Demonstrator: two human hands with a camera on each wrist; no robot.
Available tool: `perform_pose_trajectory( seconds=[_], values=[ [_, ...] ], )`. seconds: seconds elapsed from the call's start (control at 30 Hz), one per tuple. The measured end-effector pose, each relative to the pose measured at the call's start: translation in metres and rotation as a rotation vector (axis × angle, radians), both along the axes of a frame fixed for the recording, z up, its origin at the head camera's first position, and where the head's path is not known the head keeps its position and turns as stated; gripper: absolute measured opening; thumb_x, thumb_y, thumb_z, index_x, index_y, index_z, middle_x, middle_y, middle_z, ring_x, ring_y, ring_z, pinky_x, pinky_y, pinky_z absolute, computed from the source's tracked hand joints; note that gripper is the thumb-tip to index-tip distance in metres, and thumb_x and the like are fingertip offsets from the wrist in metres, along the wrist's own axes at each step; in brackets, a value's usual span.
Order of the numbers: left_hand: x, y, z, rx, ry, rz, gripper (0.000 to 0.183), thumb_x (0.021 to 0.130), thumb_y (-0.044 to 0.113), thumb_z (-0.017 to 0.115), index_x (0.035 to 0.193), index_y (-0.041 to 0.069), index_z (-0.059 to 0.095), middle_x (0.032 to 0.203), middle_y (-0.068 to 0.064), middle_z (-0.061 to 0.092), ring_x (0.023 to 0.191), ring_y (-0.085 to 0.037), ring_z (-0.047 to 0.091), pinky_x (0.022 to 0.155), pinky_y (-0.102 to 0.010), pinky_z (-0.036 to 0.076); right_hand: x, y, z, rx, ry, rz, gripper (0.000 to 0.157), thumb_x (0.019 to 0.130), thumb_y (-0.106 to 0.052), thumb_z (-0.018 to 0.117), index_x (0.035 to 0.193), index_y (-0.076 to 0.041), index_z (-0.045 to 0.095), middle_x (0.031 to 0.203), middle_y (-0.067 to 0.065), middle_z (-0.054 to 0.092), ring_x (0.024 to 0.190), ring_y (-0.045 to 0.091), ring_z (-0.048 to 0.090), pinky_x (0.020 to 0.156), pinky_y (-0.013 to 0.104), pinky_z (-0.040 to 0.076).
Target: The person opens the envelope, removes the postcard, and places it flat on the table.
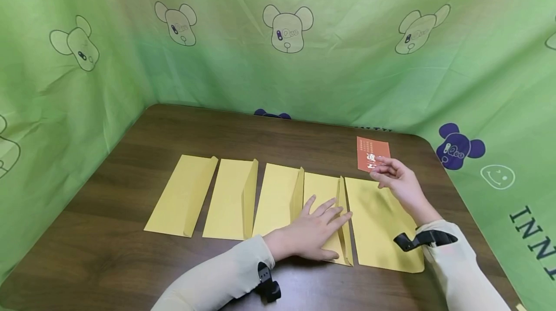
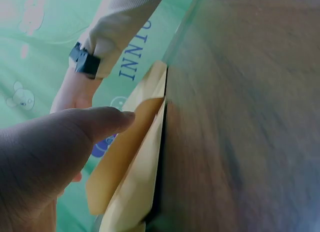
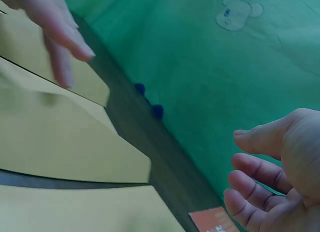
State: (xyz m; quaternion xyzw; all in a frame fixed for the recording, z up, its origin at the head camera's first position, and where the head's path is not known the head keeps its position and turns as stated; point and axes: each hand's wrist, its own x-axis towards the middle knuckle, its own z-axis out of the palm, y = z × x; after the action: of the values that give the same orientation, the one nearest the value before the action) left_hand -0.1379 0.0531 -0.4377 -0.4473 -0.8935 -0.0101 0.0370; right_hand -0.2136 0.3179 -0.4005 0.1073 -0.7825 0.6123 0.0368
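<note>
My left hand [image 1: 310,233] is spread over a yellow envelope [image 1: 319,186] whose flap stands partly raised along its right edge; whether the fingers touch the paper is hard to tell. In the left wrist view the thumb [image 2: 112,119] points past that lifted flap [image 2: 142,177]. My right hand [image 1: 404,185] hovers above the far end of the rightmost envelope [image 1: 369,229], beside a red card [image 1: 372,148] with white print. Its fingers are loosely bent and hold nothing, as the right wrist view shows the hand [image 3: 280,167] with a gap between thumb and fingers.
More yellow envelopes, one at the far left [image 1: 173,195], lie in a row, their flaps folded up along the right side. The brown wooden table [image 1: 104,233] stands against a green curtain [image 1: 226,74] printed with bear heads.
</note>
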Motion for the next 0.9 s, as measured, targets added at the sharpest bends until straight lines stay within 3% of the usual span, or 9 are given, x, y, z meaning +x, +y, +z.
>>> perform_pose_trajectory(
  seconds=[0.17,0.27,0.4,0.5,0.63,0.9],
  values=[
    [-0.002,-0.011,-0.007,-0.002,-0.027,0.047,0.094,0.089,0.066,0.058,0.160,0.019,0.018,0.159,-0.003,0.032,0.150,-0.024,0.016,0.116,-0.057,0.017,0.011,-0.012,-0.006,0.059,-0.019,0.025,0.034,0.095,0.002,0.063,0.120,-0.020,0.060,0.095,-0.008,0.068,0.081,0.004,0.064,0.065,0.020,0.052],
    [-0.003,-0.016,-0.011,0.000,-0.036,0.072,0.096,0.089,0.068,0.057,0.160,0.016,0.018,0.160,-0.006,0.029,0.150,-0.026,0.015,0.116,-0.057,0.018,0.018,-0.019,-0.008,0.126,-0.036,0.020,0.032,0.096,-0.001,0.063,0.126,-0.007,0.056,0.097,-0.007,0.066,0.083,0.004,0.062,0.068,0.022,0.052],
    [-0.003,-0.021,-0.014,0.002,-0.051,0.101,0.097,0.089,0.070,0.055,0.160,0.014,0.019,0.162,-0.008,0.025,0.150,-0.027,0.015,0.116,-0.057,0.016,0.027,-0.027,-0.014,0.227,-0.021,0.017,0.044,0.094,0.000,0.065,0.133,0.010,0.047,0.105,0.008,0.064,0.087,0.003,0.059,0.070,0.022,0.051],
    [-0.003,-0.023,-0.015,0.000,-0.066,0.118,0.095,0.090,0.071,0.052,0.160,0.015,0.021,0.161,-0.008,0.027,0.150,-0.027,0.016,0.116,-0.057,0.015,0.033,-0.032,-0.019,0.319,0.005,0.021,0.050,0.092,-0.001,0.069,0.135,0.010,0.046,0.111,0.020,0.060,0.094,0.014,0.059,0.072,0.023,0.050],
    [-0.002,-0.024,-0.015,-0.010,-0.092,0.139,0.092,0.091,0.072,0.048,0.159,0.015,0.023,0.161,-0.008,0.029,0.150,-0.027,0.016,0.116,-0.057,0.014,0.043,-0.038,-0.025,0.425,-0.004,0.038,0.056,0.090,-0.010,0.073,0.138,0.005,0.047,0.119,0.023,0.057,0.103,0.031,0.056,0.078,0.028,0.050],
    [-0.002,-0.028,-0.017,-0.030,-0.141,0.160,0.090,0.089,0.074,0.049,0.157,0.019,0.030,0.160,-0.008,0.031,0.150,-0.027,0.016,0.116,-0.058,0.015,0.056,-0.049,-0.034,0.481,0.020,0.079,0.059,0.086,-0.012,0.078,0.136,0.004,0.050,0.123,0.023,0.054,0.103,0.033,0.054,0.074,0.030,0.050]
  ],
)
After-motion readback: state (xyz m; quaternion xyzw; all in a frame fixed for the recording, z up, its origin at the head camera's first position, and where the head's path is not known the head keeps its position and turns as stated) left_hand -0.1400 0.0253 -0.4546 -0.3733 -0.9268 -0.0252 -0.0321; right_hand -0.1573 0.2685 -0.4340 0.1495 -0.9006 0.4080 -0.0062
